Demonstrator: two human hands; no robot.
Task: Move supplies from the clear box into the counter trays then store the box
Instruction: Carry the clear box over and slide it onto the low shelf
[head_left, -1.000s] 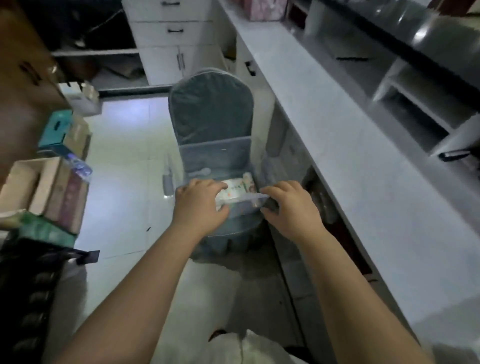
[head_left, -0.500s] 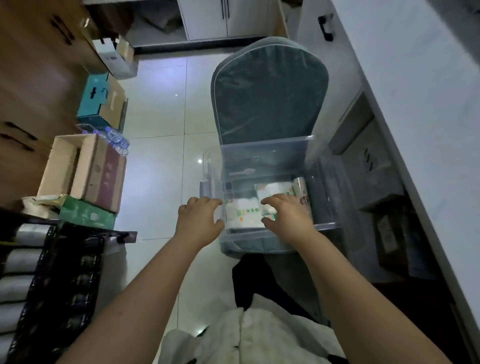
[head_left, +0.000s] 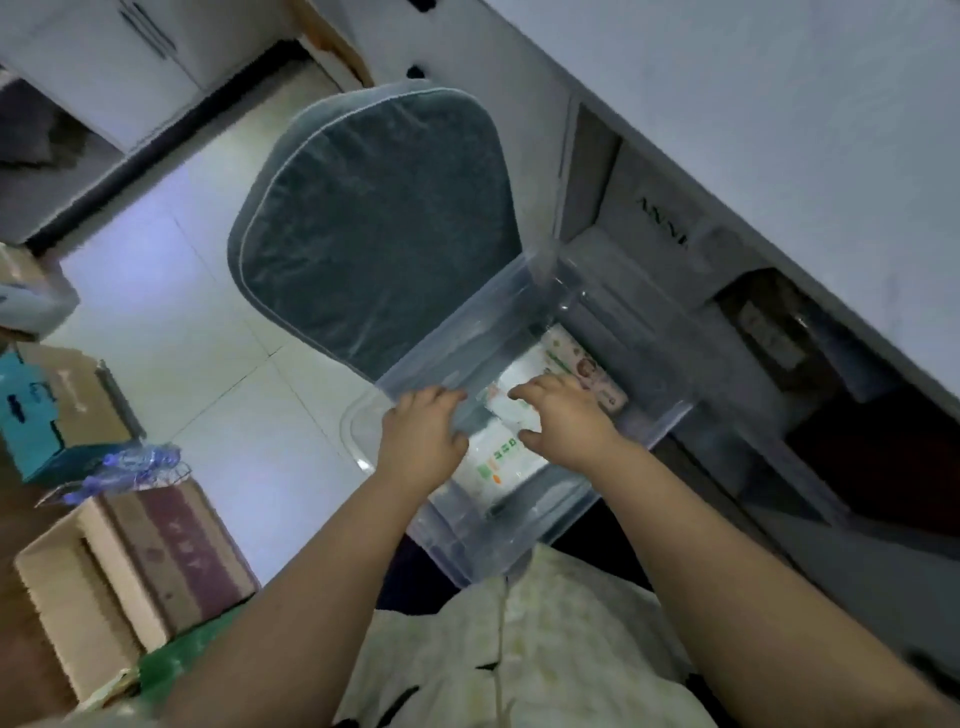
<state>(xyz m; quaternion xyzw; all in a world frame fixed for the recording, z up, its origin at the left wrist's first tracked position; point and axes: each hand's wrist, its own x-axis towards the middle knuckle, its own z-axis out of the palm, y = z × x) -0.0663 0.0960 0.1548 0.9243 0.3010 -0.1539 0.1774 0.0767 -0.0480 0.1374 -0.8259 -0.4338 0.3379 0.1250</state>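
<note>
A clear plastic box (head_left: 644, 332) sits on the seat of a grey-blue padded chair (head_left: 374, 228) beside the counter. Inside lie white printed packs (head_left: 498, 462) and a narrow patterned pack (head_left: 587, 369) against the far side. My left hand (head_left: 423, 436) grips the box's near-left rim, fingers curled over the edge. My right hand (head_left: 563, 421) reaches down inside the box, with bent fingers resting on the top white pack; whether it has hold of the pack is unclear.
The white counter (head_left: 779, 104) runs along the right, with dark shelves (head_left: 831, 405) beneath. On the left floor stand cardboard boxes (head_left: 135, 566), a teal box (head_left: 36, 410) and crumpled plastic bottles (head_left: 130, 465). White cabinets (head_left: 104, 62) stand at the far end. Tiled floor (head_left: 182, 312) lies between.
The view has tilted and drawn nearer the box. My right hand has gone deeper into the box over the white packs. My left hand stays on the rim.
</note>
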